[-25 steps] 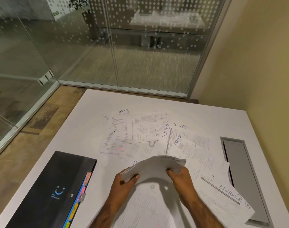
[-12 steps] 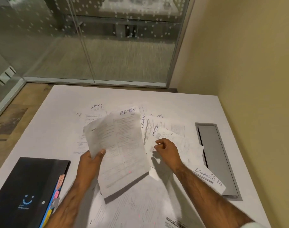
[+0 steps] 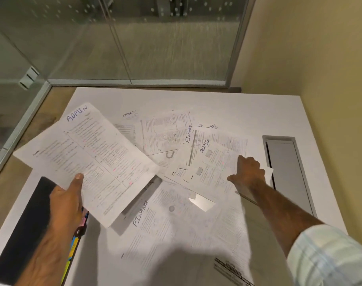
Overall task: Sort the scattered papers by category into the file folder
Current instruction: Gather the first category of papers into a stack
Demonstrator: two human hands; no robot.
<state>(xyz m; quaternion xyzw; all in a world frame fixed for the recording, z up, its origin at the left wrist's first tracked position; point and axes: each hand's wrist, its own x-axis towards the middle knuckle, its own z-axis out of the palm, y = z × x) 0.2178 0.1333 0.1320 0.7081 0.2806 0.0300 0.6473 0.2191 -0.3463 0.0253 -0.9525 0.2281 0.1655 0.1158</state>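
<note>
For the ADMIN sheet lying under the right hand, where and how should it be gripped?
Grip the ADMIN sheet at its near-right edge, beside the right hand, coming from the right. It lies flat on top of the pile, so a thumb can slide under and pinch that edge.

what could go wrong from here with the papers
1. The left hand pinches the ADMIN sheets by one corner only, so they could sag or slip.
2. The right hand presses on an overlapping pile where ADMIN, FINANCE and SPORTS labels mix; pulling one sheet may drag others along.
3. The file folder lies shut under the left forearm, so filing one-handed looks awkward.
</note>
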